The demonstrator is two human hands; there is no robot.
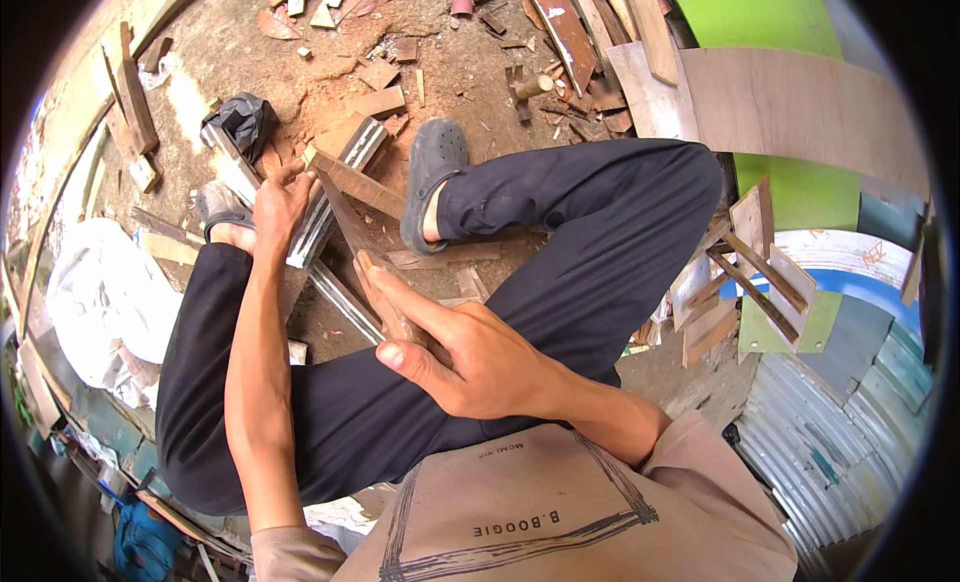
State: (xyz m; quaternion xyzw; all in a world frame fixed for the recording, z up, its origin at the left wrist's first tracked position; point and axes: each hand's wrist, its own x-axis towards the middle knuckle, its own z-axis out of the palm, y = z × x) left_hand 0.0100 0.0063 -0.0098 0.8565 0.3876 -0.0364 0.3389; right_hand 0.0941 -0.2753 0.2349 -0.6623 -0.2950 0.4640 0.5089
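Note:
My right hand (465, 352) is wrapped round the wooden handle of a handsaw (345, 214), its thumb and forefinger stretched along the grip. The blade runs up and left, its far end beside a narrow strip of wood (365, 185). My left hand (282, 200) is closed at the near-left end of that strip, close to the blade's tip; its fingertips are partly hidden. Under the strip lies a grey-and-white striped bar (318, 222), slanting between my feet. A second striped bar (345, 300) lies under the saw, toward my left leg.
Offcuts (378, 74) and sawdust cover the ground ahead. What looks like a hammer (522, 90) lies beyond my right foot. A black plastic bag (243, 120) and white sack (105, 307) are at the left. Boards (800, 112), a small wooden frame (765, 277) and corrugated metal (830, 442) stand right.

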